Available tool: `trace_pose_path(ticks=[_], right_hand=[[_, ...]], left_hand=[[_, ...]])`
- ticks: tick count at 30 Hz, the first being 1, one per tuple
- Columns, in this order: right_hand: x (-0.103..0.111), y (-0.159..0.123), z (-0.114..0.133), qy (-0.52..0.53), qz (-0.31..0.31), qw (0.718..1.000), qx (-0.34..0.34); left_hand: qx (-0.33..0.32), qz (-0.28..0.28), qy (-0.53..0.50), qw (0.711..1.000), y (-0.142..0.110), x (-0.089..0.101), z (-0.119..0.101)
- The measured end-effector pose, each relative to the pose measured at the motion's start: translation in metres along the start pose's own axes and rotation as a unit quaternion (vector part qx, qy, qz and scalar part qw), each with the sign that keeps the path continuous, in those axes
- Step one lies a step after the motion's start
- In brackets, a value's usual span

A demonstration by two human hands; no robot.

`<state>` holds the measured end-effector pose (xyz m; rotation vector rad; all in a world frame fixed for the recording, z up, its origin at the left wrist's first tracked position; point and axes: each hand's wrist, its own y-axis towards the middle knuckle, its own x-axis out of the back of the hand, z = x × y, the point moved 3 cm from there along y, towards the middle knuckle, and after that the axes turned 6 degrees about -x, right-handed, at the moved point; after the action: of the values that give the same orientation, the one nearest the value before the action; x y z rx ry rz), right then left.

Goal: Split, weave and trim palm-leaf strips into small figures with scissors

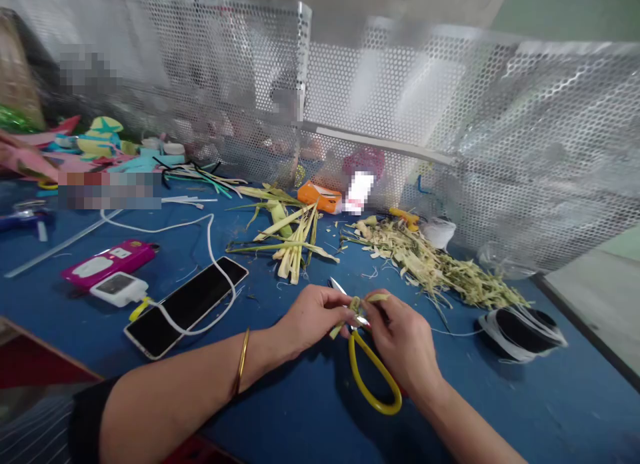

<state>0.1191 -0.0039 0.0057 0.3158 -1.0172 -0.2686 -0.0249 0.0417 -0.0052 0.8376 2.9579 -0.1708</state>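
Between my two hands is a narrow, pale green leaf strip [355, 304], bent into a small loop with its ends sticking out. My left hand [315, 319] pinches it from one side, thumb and fingers pressed together. From the other side, my right hand [404, 336] pinches it with bent fingers. Scissors with a yellow handle [376, 383] are right beneath the hands; their blade tips point away from me, and the right hand hides part of them. A thin white thread [454, 333] runs from the right hand towards a dark spool [520, 332].
Ahead lie long pale leaf strips [296, 247] and a heap of shredded scraps [425, 257]. To the left are a black phone [193, 304], a white cable, a white charger [119, 289] and a magenta case [109, 264]. A perforated metal screen [380, 84] borders the blue table.
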Motion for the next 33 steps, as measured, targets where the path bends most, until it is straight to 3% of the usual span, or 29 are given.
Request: trace_pose_path(ticks=[4, 7, 10, 12, 15, 18, 22, 26, 29, 33], right_hand=[[-0.006, -0.002, -0.003, 0.002, 0.011, 0.999, -0.041], [-0.006, -0.002, -0.005, -0.014, 0.018, 0.998, -0.060], [0.002, 0.001, -0.005, -0.024, 0.031, 0.997, -0.062], [0.009, 0.004, -0.003, 0.000, 0.020, 0.999, -0.048], [0.017, 0.007, 0.003, 0.105, 0.020, 0.994, -0.021], [0.016, 0.006, 0.008, 0.225, 0.048, 0.973, -0.020], [0.012, 0.005, 0.007, 0.305, 0.005, 0.952, -0.025], [0.004, 0.005, 0.003, 0.397, 0.040, 0.910, -0.118], [0.002, 0.005, 0.002, 0.425, 0.029, 0.888, -0.173], [0.001, 0.004, 0.002, 0.362, 0.022, 0.916, -0.170]], left_hand=[[0.014, -0.013, 0.013, 1.000, -0.001, -0.001, 0.006], [-0.019, -0.014, 0.021, 1.000, 0.000, -0.001, 0.008], [-0.021, -0.056, 0.030, 0.998, 0.002, 0.004, 0.006], [-0.004, -0.083, 0.025, 0.996, 0.003, 0.007, 0.005], [-0.004, -0.073, 0.007, 0.997, 0.004, 0.009, 0.003], [-0.007, -0.064, 0.007, 0.998, 0.004, 0.008, 0.001], [0.004, -0.069, 0.016, 0.997, 0.001, 0.005, -0.001], [-0.015, -0.044, 0.041, 0.998, 0.001, 0.002, 0.000], [-0.035, -0.049, 0.060, 0.996, 0.003, 0.003, 0.005], [-0.052, -0.063, 0.097, 0.992, 0.003, 0.006, 0.005]])
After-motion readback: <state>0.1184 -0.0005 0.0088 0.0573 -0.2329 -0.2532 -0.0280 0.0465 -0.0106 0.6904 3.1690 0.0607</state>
